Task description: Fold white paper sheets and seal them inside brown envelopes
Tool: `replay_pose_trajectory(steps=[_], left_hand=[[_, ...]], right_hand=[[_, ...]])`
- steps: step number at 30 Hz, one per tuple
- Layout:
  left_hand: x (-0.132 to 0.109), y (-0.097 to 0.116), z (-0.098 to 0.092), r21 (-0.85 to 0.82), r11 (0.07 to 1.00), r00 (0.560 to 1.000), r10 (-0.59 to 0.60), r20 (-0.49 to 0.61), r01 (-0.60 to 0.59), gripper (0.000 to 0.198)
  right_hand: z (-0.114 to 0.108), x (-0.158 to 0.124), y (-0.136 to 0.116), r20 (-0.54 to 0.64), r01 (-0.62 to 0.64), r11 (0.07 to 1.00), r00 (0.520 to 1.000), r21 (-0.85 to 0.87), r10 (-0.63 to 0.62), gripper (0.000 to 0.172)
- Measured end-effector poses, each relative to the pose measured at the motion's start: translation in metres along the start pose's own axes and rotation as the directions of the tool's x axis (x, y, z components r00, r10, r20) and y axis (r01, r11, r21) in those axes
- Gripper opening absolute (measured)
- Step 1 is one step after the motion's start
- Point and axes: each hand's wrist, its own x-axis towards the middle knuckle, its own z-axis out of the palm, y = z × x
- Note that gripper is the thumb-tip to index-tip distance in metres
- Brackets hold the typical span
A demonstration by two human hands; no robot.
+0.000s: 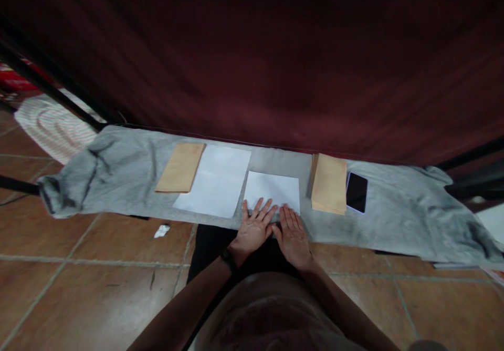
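Note:
A folded sheet of white paper (271, 187) lies on the grey cloth in front of me. My left hand (255, 229) rests flat on its near edge with the fingers spread. Beside it, my right hand (292, 235) also lies flat, its fingers stretched out over the paper's near right corner. The two thumbs are close together. Left of the folded sheet lies a larger white paper sheet (222, 183), with a brown envelope (181, 167) overlapping its left side. To the right is a stack of brown envelopes (329, 184).
A phone (357, 192) with a dark screen lies right of the envelope stack. The grey cloth (401, 204) covers a long narrow surface. Behind it hangs a dark red curtain (275, 78). A crumpled white scrap (161, 230) lies on the tiled floor (118, 298).

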Motion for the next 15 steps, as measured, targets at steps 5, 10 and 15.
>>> replay_pose_trajectory(steps=[5,10,15], left_hand=[[0.001,0.002,0.000,0.009,1.000,1.000,-0.017,-0.011,0.017,0.058],[0.001,0.002,0.000,0.011,1.000,1.000,-0.028,-0.004,0.028,0.056],[0.001,0.002,0.002,0.042,0.999,1.000,-0.031,0.000,0.031,0.056]], right_hand=[[-0.001,-0.006,0.006,-0.031,-0.004,0.999,1.000,-0.045,0.003,0.063],[0.000,-0.014,0.016,-0.054,-0.015,0.998,0.998,-0.067,0.012,0.064],[0.001,-0.022,0.028,-0.083,-0.030,0.997,0.996,-0.071,0.024,0.066]])
